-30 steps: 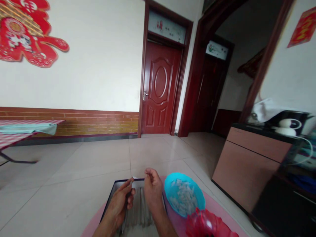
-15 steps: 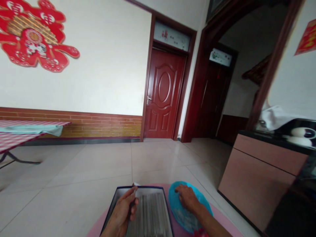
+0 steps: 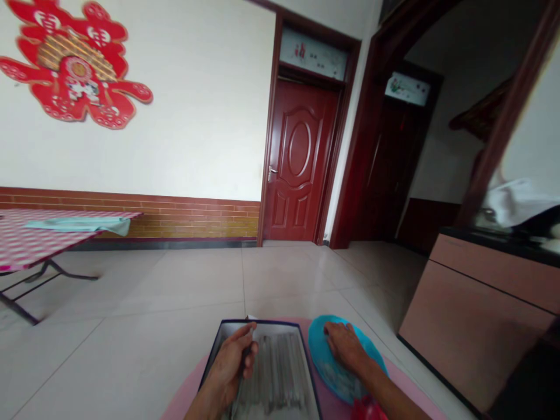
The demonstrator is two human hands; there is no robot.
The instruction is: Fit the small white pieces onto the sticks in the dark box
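Observation:
My left hand hovers over the left side of a dark-edged, shallow box. Its thumb and fingertips are pinched together around something small and pale that I cannot make out. Inside the box lie rows of thin, greyish, clear-looking strips. To the right, my right hand reaches down into a round blue dish, fingers curled. Whatever is under those fingers is hidden. Small clear pieces lie in the dish below my right wrist.
Box and dish rest on a round pink surface. Something red sits at the dish's near edge. A folding table with checked cover stands left, a pinkish cabinet right. A red door is in the far wall.
The view has turned a little left, so everything sits further right in it. My left hand stays pinched over the box. My right hand remains in the dish, its fingers more curled.

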